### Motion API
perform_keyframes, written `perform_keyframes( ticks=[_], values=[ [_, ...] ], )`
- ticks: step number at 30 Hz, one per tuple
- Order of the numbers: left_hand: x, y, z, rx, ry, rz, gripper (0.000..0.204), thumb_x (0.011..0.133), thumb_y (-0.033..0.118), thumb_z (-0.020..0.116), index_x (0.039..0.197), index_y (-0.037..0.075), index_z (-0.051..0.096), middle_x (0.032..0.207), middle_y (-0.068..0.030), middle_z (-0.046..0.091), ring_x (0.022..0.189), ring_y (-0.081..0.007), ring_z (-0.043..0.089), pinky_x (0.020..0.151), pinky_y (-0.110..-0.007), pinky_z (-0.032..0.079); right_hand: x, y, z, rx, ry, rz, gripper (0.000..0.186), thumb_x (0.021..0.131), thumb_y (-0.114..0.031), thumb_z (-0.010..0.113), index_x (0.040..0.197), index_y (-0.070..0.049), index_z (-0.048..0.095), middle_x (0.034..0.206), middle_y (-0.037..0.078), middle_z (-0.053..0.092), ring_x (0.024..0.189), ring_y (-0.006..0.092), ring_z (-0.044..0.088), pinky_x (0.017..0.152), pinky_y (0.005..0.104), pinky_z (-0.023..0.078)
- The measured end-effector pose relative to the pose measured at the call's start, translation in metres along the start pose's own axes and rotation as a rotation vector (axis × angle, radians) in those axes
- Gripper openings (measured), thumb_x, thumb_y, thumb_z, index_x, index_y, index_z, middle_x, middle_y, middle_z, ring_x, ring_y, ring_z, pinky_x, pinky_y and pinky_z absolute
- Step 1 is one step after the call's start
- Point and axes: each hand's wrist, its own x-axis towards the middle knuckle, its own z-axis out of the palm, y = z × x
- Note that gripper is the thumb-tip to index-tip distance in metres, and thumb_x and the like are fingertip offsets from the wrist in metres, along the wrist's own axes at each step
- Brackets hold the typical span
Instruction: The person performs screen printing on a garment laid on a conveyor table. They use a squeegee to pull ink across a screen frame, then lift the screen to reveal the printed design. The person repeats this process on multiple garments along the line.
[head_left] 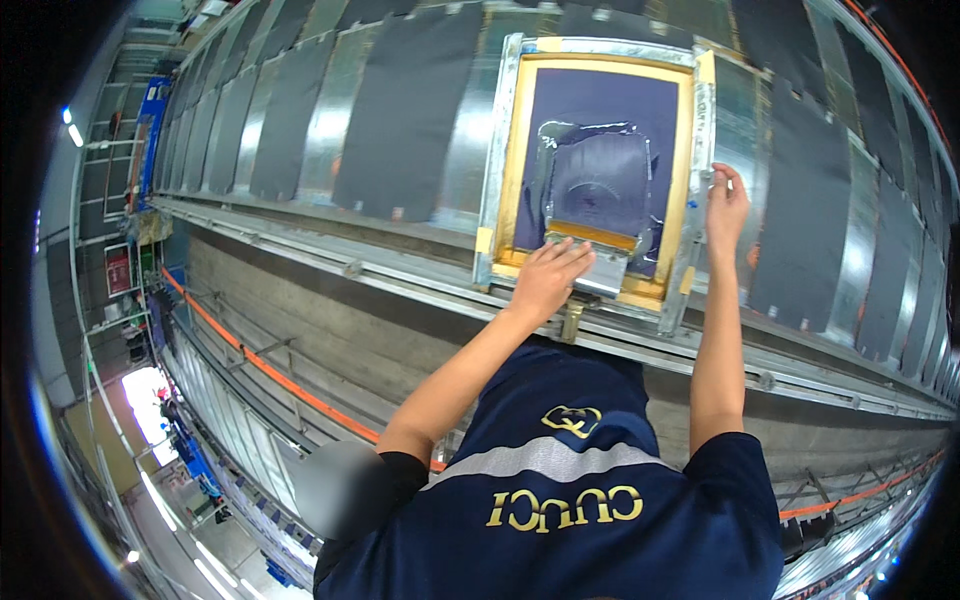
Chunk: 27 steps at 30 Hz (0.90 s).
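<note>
A screen printing frame (686,110) with a yellowish inner border lies on the long table, its mesh (605,90) dark purple. Wet, glossy ink outlines a rectangle on the mesh. At the near end of that patch is a squeegee (603,274) with an amber blade and a silver-grey holder. My left hand (550,283) is closed over the squeegee's left part, and its thumb side is partly hidden. Beside the frame's right rail is my right hand (727,207), raised with fingers curled together. Whether it touches the rail or pinches something small I cannot tell.
Dark fabric panels (405,110) lie in a row along the shiny metal table, on both sides of the frame. A metal rail (330,262) runs along the table's near edge. Behind me, an orange strip (300,388) borders another long table. Blue equipment (153,110) stands far left.
</note>
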Motion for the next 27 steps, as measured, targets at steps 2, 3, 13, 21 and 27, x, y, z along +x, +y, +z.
perform_keyframes(
  ticks=[2, 3, 13, 21, 27],
  values=[
    [-0.015, -0.017, -0.021, 0.008, 0.018, -0.024, 0.066, 0.078, 0.001, 0.07, 0.14, 0.02, 0.064, 0.153, 0.0001, 0.058, 0.14, -0.0268, 0.054, 0.118, -0.046, 0.042, -0.011, -0.02, 0.027, 0.008, -0.011, 0.004, 0.021, 0.107, -0.021, 0.059, 0.118, -0.009, 0.071, 0.068, -0.007, 0.046, 0.063, 0.0052, 0.04, 0.057, 0.0261, 0.034],
    [-0.021, -0.038, -0.033, -0.008, 0.041, -0.015, 0.066, 0.078, 0.001, 0.07, 0.141, 0.02, 0.064, 0.153, 0.0001, 0.058, 0.141, -0.0268, 0.054, 0.118, -0.046, 0.042, -0.02, -0.029, 0.052, -0.001, -0.002, 0.002, 0.021, 0.107, -0.022, 0.059, 0.118, -0.009, 0.071, 0.068, -0.006, 0.046, 0.063, 0.0055, 0.04, 0.057, 0.0264, 0.034],
    [-0.104, -0.299, -0.184, 0.035, -0.037, -0.071, 0.072, 0.07, -0.007, 0.073, 0.138, 0.017, 0.069, 0.146, -0.0066, 0.064, 0.138, -0.0314, 0.058, 0.115, -0.044, 0.045, -0.128, -0.083, 0.356, 0.082, 0.059, -0.061, 0.028, 0.109, -0.033, 0.055, 0.112, -0.008, 0.069, 0.067, 0.014, 0.06, 0.058, 0.0194, 0.053, 0.058, 0.0412, 0.046],
    [-0.137, -0.343, -0.173, 0.13, -0.134, -0.153, 0.068, 0.072, -0.008, 0.069, 0.138, 0.01, 0.069, 0.144, -0.0085, 0.066, 0.139, -0.0326, 0.057, 0.114, -0.044, 0.044, -0.161, -0.075, 0.396, 0.204, 0.016, 0.13, 0.016, 0.106, -0.011, 0.054, 0.118, -0.005, 0.064, 0.058, 0.014, 0.051, 0.048, 0.0196, 0.046, 0.051, 0.0387, 0.041],
    [-0.136, -0.346, -0.156, 0.141, -0.167, -0.195, 0.062, 0.076, -0.007, 0.069, 0.137, 0.005, 0.068, 0.143, -0.0124, 0.066, 0.139, -0.0354, 0.057, 0.115, -0.046, 0.042, -0.164, -0.061, 0.396, 0.238, 0.022, 0.123, 0.02, 0.101, -0.008, 0.058, 0.119, -0.004, 0.053, 0.084, 0.027, 0.068, 0.078, 0.047, 0.069, 0.067, 0.0541, 0.054]
  ],
)
